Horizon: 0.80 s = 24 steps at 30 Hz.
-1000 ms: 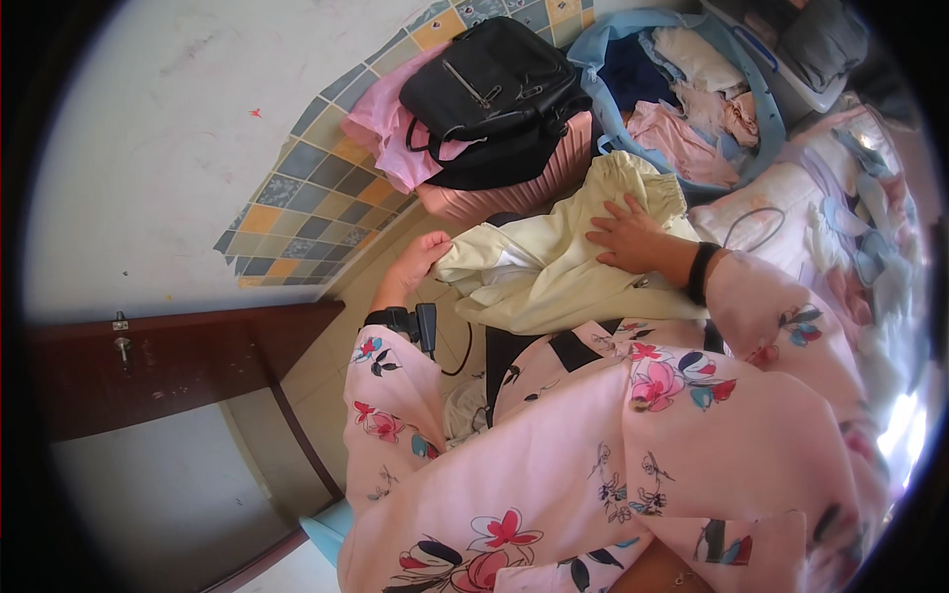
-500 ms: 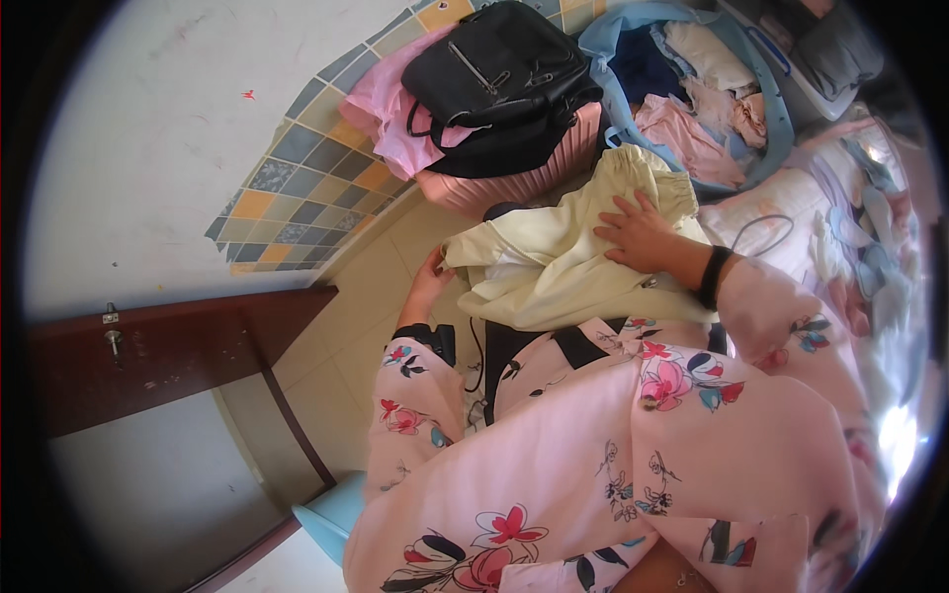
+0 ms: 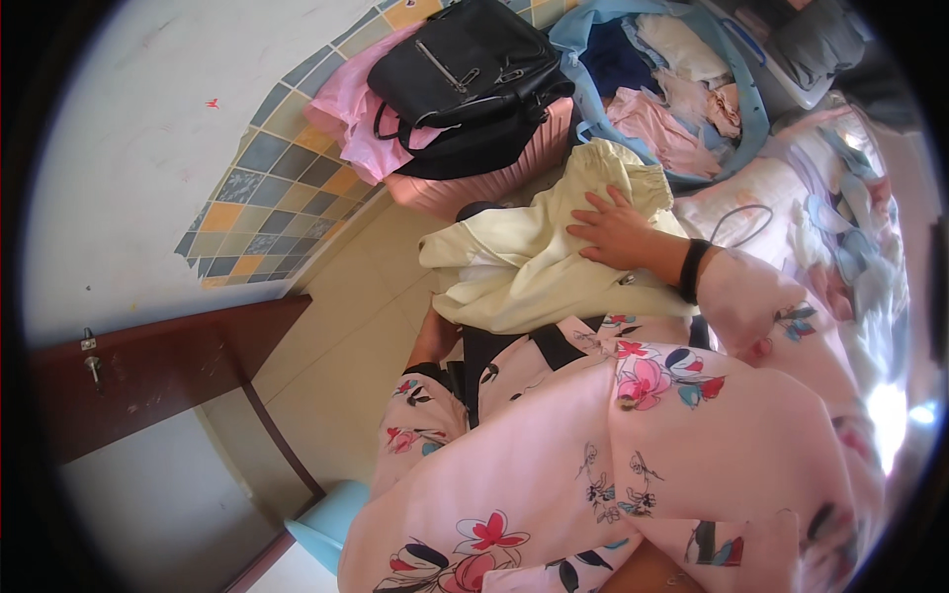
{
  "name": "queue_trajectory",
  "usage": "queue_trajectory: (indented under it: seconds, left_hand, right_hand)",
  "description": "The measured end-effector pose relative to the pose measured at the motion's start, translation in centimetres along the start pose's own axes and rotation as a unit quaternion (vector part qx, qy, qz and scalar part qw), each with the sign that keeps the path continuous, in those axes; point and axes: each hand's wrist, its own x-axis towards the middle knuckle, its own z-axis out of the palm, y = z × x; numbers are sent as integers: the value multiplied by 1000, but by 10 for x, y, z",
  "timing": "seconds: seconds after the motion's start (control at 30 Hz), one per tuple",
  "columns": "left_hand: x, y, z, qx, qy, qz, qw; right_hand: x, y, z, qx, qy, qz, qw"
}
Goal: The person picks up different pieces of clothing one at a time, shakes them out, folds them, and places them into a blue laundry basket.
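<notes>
Across my lap lies a pale yellow garment (image 3: 524, 262) with a gathered elastic edge at its upper right; whether it is trousers or something else I cannot tell. My right hand (image 3: 615, 232) rests flat on it near that gathered edge, fingers spread. At the garment's left side, my left hand (image 3: 432, 334) reaches in under the cloth, and its fingers are hidden. Some white cloth (image 3: 474, 277) shows inside the garment's left opening.
Beyond the garment, a pink ribbed suitcase (image 3: 435, 195) carries a black backpack (image 3: 465, 74) and a pink plastic bag (image 3: 346, 109). A blue-rimmed fabric container (image 3: 743, 99) holds clothes. Patterned bedding (image 3: 781, 203) lies right; a dark red wooden piece (image 3: 178, 356) stands left.
My left hand has slid from the garment's left edge down and underneath it. My right hand stays flat on the cloth. The whole view has shifted slightly.
</notes>
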Motion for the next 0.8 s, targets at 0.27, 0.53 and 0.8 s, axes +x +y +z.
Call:
queue_trajectory:
  seconds: [0.27, 0.53, 0.8]
  left_hand:
    - [-12, 43, -15, 224, 152, 24, 962]
    - [-75, 125, 88, -19, 10, 238, 971]
    - [-66, 113, 237, 18, -106, 219, 970]
  right_hand:
    - [0, 0, 2, -2, 0, -3, 1000]
    - [-4, -3, 4, -51, 8, -47, 998]
    - [-6, -5, -1, -74, -11, -64, 995]
